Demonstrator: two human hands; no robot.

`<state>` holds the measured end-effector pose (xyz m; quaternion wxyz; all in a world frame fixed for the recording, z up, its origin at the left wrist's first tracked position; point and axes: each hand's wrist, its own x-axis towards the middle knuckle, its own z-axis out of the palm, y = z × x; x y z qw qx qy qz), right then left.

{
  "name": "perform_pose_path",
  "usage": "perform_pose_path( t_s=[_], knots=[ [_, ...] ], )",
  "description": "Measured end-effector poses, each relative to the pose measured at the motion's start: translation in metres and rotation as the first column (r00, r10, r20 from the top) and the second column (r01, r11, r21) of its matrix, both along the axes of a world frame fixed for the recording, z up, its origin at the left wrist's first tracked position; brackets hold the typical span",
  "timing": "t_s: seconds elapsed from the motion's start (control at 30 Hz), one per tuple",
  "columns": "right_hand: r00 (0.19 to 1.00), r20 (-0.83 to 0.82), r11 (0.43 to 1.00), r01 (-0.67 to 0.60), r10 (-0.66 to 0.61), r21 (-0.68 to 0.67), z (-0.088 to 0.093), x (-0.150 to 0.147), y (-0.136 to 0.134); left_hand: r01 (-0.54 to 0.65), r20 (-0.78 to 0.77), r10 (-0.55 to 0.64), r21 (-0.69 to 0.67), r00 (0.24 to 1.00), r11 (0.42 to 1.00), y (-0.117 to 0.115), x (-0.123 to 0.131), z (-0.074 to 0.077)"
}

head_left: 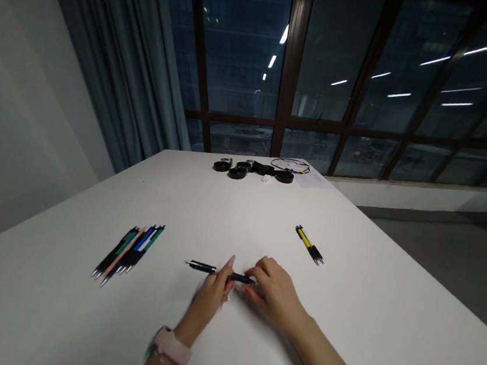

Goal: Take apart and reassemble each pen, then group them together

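Observation:
A black pen (202,267) with a silver tip lies crosswise in both my hands above the table. My left hand (214,290) pinches it around the middle between thumb and fingers; a pink watch (172,345) is on that wrist. At the pen's right end, my right hand (274,291) grips with thumb and fingertips, which partly hide that end. To the left lies a row of several pens (130,251) with green, blue, pink and white barrels and black grips. On the right, a small group of pens (309,245), yellow and white with black grips, rests on the tabletop.
The white table (222,215) reaches to the window wall. Several round black objects (237,172) stand at its far end, beside a small white item (266,179), a black cable (290,165) and a sheet of paper (315,181). A blue curtain (121,57) hangs at the left.

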<state>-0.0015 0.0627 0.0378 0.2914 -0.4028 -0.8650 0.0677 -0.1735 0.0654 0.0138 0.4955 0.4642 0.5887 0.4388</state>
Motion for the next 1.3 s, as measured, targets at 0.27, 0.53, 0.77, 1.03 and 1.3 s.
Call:
perform_pose_path(
  t_s=[0.27, 0.53, 0.77, 1.03, 1.3],
  knots=[
    [0.989, -0.067, 0.991, 0.135, -0.135, -0.008, -0.003, 0.016, 0.014, 0.142, -0.029, -0.141, 0.051, 0.99, 0.989, -0.005, 0.004, 0.01],
    [0.77, -0.179, 0.791, 0.591, -0.612, -0.159, -0.007, 0.095, 0.048, 0.086, -0.022, -0.084, 0.113, 0.996, 0.99, -0.006, 0.0, 0.018],
    [0.466, -0.161, 0.493, 0.818, -0.87, -0.296, -0.02, 0.129, 0.053, 0.086, -0.019, -0.084, 0.112, 0.996, 0.99, -0.005, -0.001, 0.014],
    [0.405, -0.026, 0.386, 0.848, -0.914, -0.363, -0.029, 0.138, 0.056, 0.082, -0.016, -0.081, 0.105, 0.997, 0.991, -0.004, -0.002, 0.012],
    [0.455, 0.069, 0.405, 0.844, -0.888, -0.352, -0.034, 0.138, 0.057, 0.073, -0.018, -0.071, 0.102, 0.997, 0.992, -0.004, 0.0, 0.017]
  ],
)
